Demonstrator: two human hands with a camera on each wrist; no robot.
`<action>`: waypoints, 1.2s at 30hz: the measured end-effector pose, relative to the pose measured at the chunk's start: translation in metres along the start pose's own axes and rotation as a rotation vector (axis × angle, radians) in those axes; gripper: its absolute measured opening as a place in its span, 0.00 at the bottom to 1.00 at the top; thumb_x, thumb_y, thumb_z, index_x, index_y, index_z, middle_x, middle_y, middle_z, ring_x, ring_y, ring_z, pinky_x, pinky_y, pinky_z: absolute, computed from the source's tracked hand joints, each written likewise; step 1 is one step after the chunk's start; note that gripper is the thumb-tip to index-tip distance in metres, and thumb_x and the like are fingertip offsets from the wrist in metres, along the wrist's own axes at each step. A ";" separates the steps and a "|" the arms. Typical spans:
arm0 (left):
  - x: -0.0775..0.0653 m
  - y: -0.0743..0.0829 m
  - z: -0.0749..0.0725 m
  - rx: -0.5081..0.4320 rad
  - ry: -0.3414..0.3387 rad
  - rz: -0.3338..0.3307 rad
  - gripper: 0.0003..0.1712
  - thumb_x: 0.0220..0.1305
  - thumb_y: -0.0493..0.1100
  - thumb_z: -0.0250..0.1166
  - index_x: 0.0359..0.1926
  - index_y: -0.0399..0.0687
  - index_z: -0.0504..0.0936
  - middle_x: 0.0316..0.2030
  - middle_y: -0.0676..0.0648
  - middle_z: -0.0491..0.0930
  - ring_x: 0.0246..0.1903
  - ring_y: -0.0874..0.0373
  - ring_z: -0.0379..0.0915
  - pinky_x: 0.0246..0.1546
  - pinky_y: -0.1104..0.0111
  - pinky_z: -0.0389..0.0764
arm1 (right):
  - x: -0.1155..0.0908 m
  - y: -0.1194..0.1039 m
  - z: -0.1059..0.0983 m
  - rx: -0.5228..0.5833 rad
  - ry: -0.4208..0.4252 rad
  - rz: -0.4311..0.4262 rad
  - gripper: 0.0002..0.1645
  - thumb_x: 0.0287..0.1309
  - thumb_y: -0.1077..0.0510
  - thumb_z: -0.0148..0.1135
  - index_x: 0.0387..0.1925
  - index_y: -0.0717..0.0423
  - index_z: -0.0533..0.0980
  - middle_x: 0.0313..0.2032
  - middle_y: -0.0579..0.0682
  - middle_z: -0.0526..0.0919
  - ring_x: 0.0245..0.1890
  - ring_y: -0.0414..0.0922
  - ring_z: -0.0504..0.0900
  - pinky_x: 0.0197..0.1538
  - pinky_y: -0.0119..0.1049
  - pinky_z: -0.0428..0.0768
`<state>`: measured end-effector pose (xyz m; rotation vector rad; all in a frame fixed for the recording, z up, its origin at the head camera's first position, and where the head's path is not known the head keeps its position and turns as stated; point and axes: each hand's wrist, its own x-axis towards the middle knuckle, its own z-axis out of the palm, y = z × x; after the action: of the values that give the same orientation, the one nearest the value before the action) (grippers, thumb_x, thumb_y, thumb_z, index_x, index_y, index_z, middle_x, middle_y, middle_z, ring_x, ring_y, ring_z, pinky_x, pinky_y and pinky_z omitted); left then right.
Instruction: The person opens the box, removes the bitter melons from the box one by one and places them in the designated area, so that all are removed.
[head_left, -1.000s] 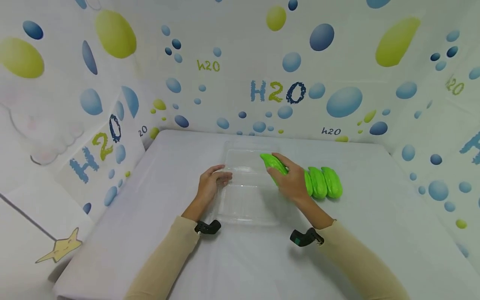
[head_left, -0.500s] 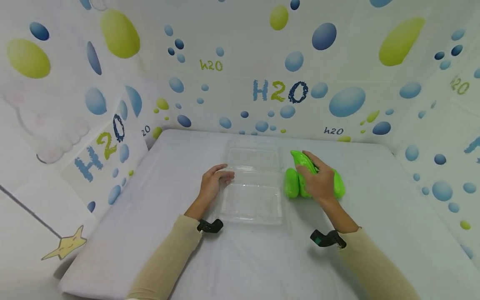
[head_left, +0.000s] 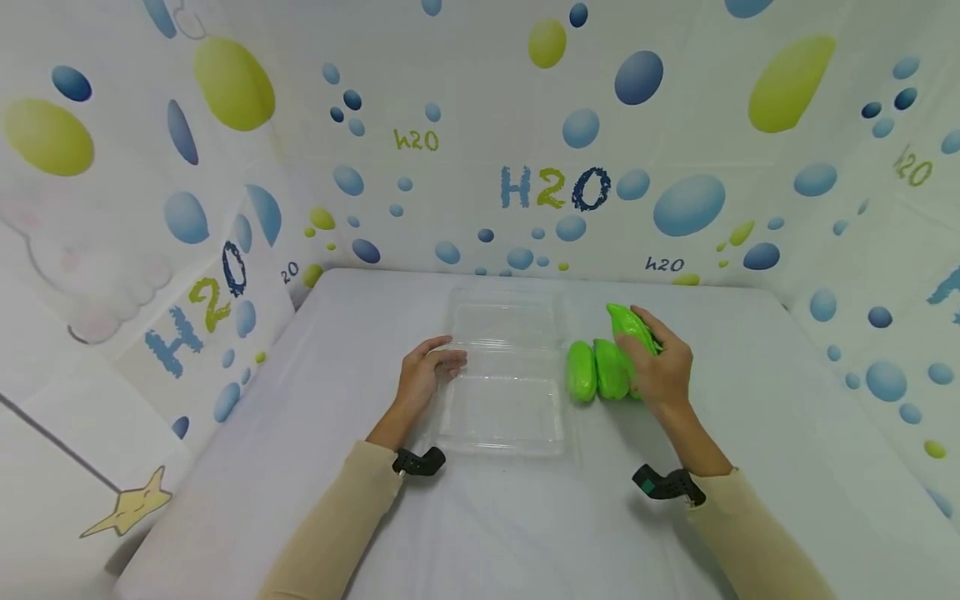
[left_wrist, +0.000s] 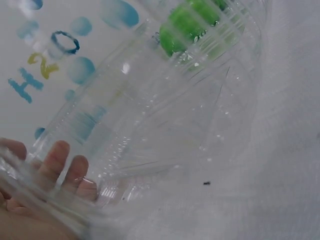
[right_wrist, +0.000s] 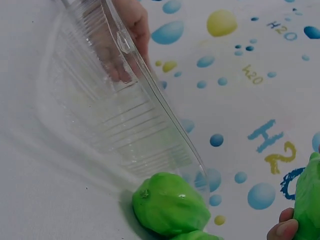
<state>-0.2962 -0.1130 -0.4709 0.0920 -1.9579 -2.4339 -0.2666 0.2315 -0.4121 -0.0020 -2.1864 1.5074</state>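
In the head view a clear plastic hinged box (head_left: 501, 410) lies opened out, its lid (head_left: 504, 321) away from me. My left hand (head_left: 423, 379) grips the box's left edge near the hinge; the left wrist view shows its fingers (left_wrist: 54, 160) through the clear wall. My right hand (head_left: 662, 362) holds a glossy bright green, lumpy fruit-like piece (head_left: 628, 323) with a pointed tip, above a row of similar pieces. Two row pieces show plainly, a left one (head_left: 581, 372) and its neighbour (head_left: 611, 368). The hand hides most of the others.
A white cloth covers the table (head_left: 495, 533). Behind it rises a white wall sheet (head_left: 465, 200) printed with blue and yellow-green drops and H2O lettering. The green row stands just right of the box, as the right wrist view also shows with a nearby green piece (right_wrist: 170, 204).
My right hand has moved rightward along the green row, holding a green piece, and the row's left pieces have come into view. My left hand has stayed at the box edge.
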 end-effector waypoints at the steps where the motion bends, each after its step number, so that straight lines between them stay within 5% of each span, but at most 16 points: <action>1: 0.000 0.000 0.000 -0.004 0.004 -0.002 0.22 0.74 0.34 0.52 0.66 0.31 0.71 0.45 0.38 0.87 0.44 0.53 0.85 0.48 0.66 0.83 | 0.001 0.001 -0.001 -0.002 0.006 -0.005 0.27 0.63 0.51 0.66 0.64 0.39 0.78 0.62 0.44 0.80 0.48 0.38 0.77 0.42 0.25 0.76; 11: -0.001 0.002 0.001 0.002 0.007 -0.006 0.23 0.75 0.34 0.52 0.66 0.31 0.70 0.47 0.36 0.86 0.45 0.52 0.85 0.48 0.65 0.83 | 0.019 0.014 -0.021 -0.028 0.095 -0.031 0.27 0.66 0.53 0.60 0.66 0.42 0.77 0.60 0.50 0.81 0.43 0.37 0.79 0.35 0.22 0.77; 22: -0.001 0.002 0.002 0.008 0.005 -0.016 0.23 0.74 0.34 0.52 0.67 0.32 0.71 0.46 0.39 0.87 0.43 0.56 0.85 0.49 0.65 0.83 | 0.034 0.026 -0.045 -0.011 0.115 0.130 0.29 0.68 0.50 0.57 0.69 0.38 0.73 0.67 0.50 0.76 0.46 0.37 0.78 0.32 0.23 0.79; 30: 0.001 0.003 0.002 0.006 -0.005 -0.014 0.23 0.75 0.34 0.52 0.67 0.31 0.70 0.47 0.38 0.87 0.44 0.55 0.85 0.51 0.63 0.82 | 0.047 0.044 -0.062 -0.038 0.125 0.244 0.31 0.70 0.48 0.57 0.72 0.34 0.67 0.73 0.42 0.67 0.68 0.40 0.69 0.63 0.32 0.72; 36: 0.001 0.001 0.001 0.020 -0.012 -0.023 0.23 0.75 0.35 0.51 0.67 0.32 0.69 0.49 0.36 0.86 0.47 0.52 0.85 0.52 0.63 0.82 | 0.049 0.059 -0.071 -0.077 0.112 0.317 0.32 0.71 0.47 0.56 0.74 0.37 0.64 0.75 0.40 0.63 0.74 0.42 0.62 0.72 0.41 0.66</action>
<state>-0.2973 -0.1127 -0.4694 0.1016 -1.9978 -2.4348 -0.2983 0.3301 -0.4255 -0.4675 -2.2283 1.5429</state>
